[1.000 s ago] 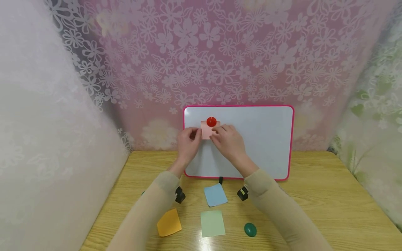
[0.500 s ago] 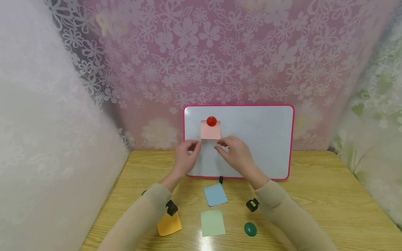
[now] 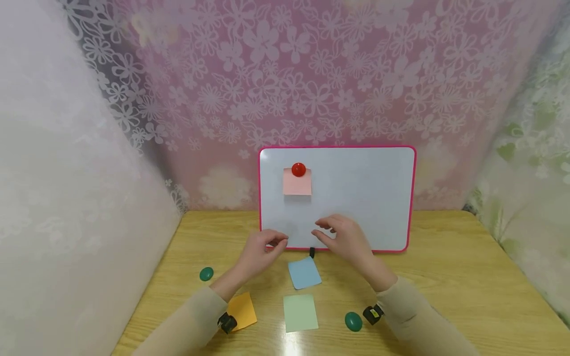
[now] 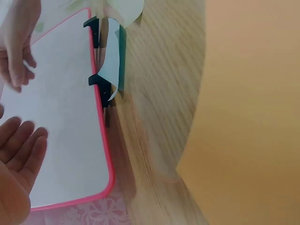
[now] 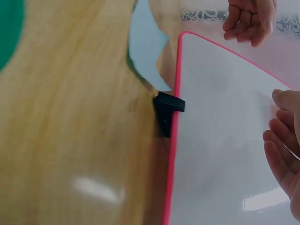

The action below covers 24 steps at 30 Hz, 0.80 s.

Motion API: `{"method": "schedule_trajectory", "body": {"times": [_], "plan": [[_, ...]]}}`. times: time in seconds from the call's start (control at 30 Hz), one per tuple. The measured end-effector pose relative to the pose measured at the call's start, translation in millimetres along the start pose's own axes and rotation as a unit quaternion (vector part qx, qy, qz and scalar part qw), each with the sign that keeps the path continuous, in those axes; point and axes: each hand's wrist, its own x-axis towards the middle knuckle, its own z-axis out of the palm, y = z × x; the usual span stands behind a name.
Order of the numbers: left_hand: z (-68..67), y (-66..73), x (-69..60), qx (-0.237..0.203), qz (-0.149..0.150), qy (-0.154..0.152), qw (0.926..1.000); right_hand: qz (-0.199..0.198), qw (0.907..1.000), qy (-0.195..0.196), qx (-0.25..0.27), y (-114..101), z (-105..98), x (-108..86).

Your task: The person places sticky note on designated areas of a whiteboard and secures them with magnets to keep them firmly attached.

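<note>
Two empty hands now — your left hand [image 3: 261, 251], fingers loosely bent, your right hand [image 3: 348, 241], thumb and fingers parted — hide some lower edge of the pink-framed rectangular whiteboard [image 3: 356, 185]. Your left sleeve [image 3: 196, 319] part-covers the square orange paper note [image 3: 243, 310]. Room spreads rightward; the square blue paper note [image 3: 305, 274] lies just before the board.

The 2 hands [image 3: 260, 251] [image 3: 346, 240] have dropped away from the pink note [image 3: 297, 185].

Soft light — white glare on the table [image 3: 450, 267].
</note>
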Motion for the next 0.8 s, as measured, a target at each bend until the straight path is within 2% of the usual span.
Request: {"method": "schedule_trajectory", "body": {"times": [0.13, 0.33, 0.5, 0.63, 0.8], "plan": [[-5.6, 1.3, -16.5, 0.006, -0.042, -0.051, 0.9978, 0.012, 0.9986, -0.035, 0.037, 2.8, -0.6, -18.2], [-13.7, 1.2, -32.5, 0.003, -0.087, -0.102, 0.991, 0.036, 0.9906, -0.106, 0.079, 6.1, -6.4, -39.6], [-20.1, 2.6, -44.1, 0.01, -0.091, -0.126, 0.9878, 0.054, 0.9802, -0.17, 0.087, 9.1, -11.7, -54.8], [-24.6, 4.3, -54.3, 0.031, -0.083, -0.142, 0.9858, 0.047, 0.9753, -0.192, 0.099, 10.3, -20.3, -67.1], [-30.9, 1.7, -71.2, 0.054, -0.102, -0.157, 0.9808, 0.043, 0.9703, -0.218, 0.096, 12.1, -30.6, -79.8]]}}
